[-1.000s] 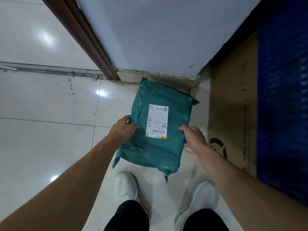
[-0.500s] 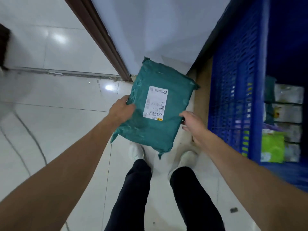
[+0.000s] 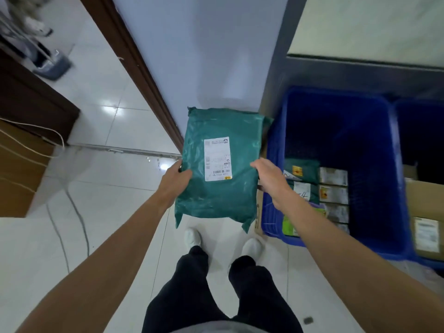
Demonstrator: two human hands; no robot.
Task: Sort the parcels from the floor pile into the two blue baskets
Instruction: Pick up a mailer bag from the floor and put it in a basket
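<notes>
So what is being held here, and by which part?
A green parcel, label up, held with both hands: left hand on its left edge, right hand on its right edge, beside the blue basket.

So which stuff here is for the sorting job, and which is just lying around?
For the job:
green parcel, held by the left hand and right hand
blue basket, with sorted parcels inside
second basket beside it, holding a box

Just lying about:
cables
brown cabinet
door frame
</notes>
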